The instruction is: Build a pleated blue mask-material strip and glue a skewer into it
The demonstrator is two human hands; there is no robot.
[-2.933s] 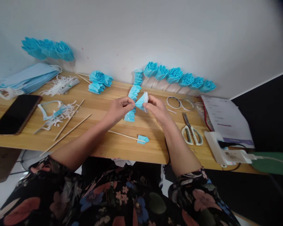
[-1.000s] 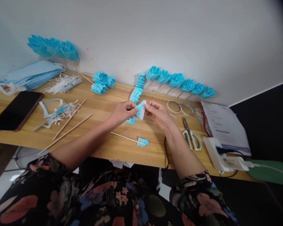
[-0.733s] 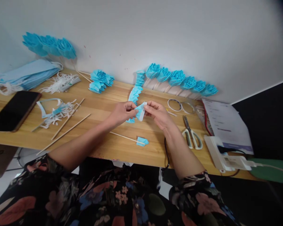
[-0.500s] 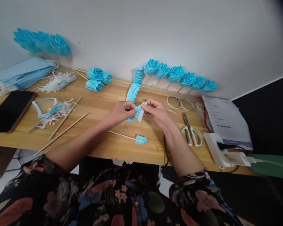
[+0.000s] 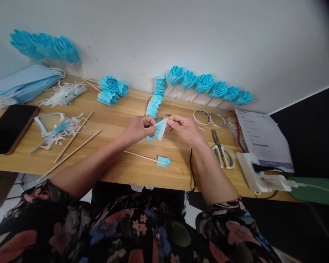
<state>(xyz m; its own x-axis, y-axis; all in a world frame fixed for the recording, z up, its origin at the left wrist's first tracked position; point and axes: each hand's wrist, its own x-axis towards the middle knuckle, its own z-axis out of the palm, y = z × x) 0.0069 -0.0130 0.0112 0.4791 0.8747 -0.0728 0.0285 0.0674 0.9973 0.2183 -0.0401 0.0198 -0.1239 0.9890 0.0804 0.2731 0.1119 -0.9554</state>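
My left hand [image 5: 139,128] pinches the left side of a small folded blue petal [image 5: 160,128] with a white strip along its right edge. At that edge's top corner, the thumb and fingers of my right hand [image 5: 184,128] are closed on the piece. Behind my left hand, a row of overlapping blue petals [image 5: 153,106] runs back toward the wall. Nearer to me lies a thin wooden stick [image 5: 141,157] with a blue petal [image 5: 163,161] at its right end.
Blue flowers on sticks [image 5: 204,84] lean on the wall; more flowers [image 5: 109,89] lie at left. Scissors [image 5: 222,149], tape rolls [image 5: 201,117] and a power strip [image 5: 250,173] are at right. Face masks [image 5: 24,84], a phone [image 5: 12,128] and loose sticks [image 5: 74,149] occupy the left.
My right hand's grip has shifted to the upper corner of the petal, showing more of its white edge. The left hand keeps its pinch, and the view has shifted slightly.
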